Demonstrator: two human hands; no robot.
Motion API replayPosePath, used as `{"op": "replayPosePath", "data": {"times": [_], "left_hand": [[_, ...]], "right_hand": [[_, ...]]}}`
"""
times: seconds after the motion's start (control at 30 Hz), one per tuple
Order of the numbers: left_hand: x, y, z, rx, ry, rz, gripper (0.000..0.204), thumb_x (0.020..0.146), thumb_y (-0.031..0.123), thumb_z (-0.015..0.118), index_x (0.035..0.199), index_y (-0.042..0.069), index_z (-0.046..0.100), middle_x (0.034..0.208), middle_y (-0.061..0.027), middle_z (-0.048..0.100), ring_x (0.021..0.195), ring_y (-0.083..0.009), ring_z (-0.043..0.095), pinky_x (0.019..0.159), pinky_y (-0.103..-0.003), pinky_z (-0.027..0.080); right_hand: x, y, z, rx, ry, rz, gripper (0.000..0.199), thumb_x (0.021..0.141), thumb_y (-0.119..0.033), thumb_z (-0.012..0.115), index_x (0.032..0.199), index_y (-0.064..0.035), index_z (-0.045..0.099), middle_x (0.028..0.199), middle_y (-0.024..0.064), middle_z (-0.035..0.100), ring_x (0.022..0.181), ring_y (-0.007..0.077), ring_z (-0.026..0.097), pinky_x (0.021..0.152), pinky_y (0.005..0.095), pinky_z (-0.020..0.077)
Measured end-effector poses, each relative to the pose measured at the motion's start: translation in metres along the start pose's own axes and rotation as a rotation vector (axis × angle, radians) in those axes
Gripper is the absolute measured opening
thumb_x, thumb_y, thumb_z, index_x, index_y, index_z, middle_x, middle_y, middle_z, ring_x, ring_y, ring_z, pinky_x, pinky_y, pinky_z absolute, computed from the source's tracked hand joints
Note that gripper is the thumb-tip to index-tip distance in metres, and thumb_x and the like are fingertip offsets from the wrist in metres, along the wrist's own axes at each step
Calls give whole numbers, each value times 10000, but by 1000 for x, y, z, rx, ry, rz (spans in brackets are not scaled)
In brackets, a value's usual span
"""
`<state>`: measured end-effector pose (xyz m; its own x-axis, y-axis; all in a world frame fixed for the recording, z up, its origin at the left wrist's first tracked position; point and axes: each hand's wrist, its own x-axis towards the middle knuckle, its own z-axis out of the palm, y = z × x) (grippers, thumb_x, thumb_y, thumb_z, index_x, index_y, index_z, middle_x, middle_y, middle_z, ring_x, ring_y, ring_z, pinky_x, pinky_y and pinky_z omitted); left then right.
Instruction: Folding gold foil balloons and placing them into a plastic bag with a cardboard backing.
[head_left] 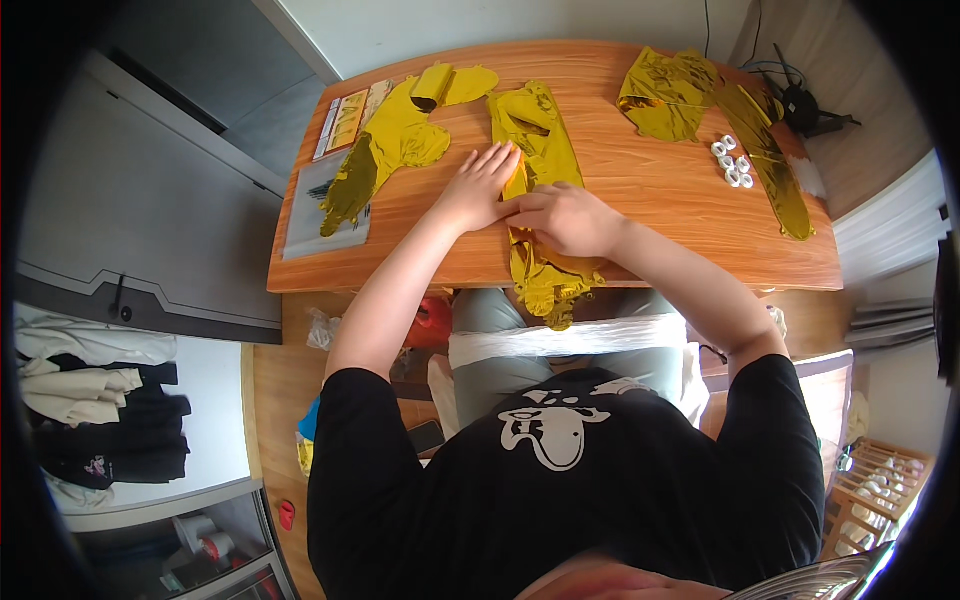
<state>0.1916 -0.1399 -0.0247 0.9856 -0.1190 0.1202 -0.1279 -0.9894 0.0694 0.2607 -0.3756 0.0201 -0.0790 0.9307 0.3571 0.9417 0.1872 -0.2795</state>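
A deflated gold foil balloon (560, 150) lies lengthwise on the wooden table in front of me, its crumpled near end hanging over the front edge. My left hand (480, 187) rests flat along the left side of this foil, fingers stretched out. Just to the right, my right hand (572, 218) is closed, with thumb and fingers pinching the foil's left edge close to my left hand. The exact spot gripped is partly hidden by the fingers. Another flat gold balloon (400, 120) is spread out at the table's left.
At the table's (640, 215) right lie a folded gold foil piece (665, 95), a long gold foil strip (765, 155) and several small white rings (733, 163). A black device with antennas (800, 105) stands at the back right corner. A clear bag (300, 235) and a printed card (345, 125) lie left.
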Motion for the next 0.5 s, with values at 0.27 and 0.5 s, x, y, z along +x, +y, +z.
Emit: {"op": "replayPosePath", "data": {"times": [0.27,0.5], "left_hand": [[7,-2,-5,-36,-11,18,857,1021,632,467,1635,79,244,1702,-157,232,1581,-291,204,1281,-490,164],[27,-21,-30,-636,9,-93,561,1011,322,655,1499,79,522,1588,-119,467,1469,-245,427,1191,-415,361]], "right_hand": [[-11,-5,14,-121,0,-16,425,844,-122,701,1268,-145,714,1350,40,661,1262,248,597,1053,404,472],[-19,-2,19,-191,55,-29,350,895,-170,685,1244,-165,719,1331,1,681,1266,202,594,1104,454,407]]}}
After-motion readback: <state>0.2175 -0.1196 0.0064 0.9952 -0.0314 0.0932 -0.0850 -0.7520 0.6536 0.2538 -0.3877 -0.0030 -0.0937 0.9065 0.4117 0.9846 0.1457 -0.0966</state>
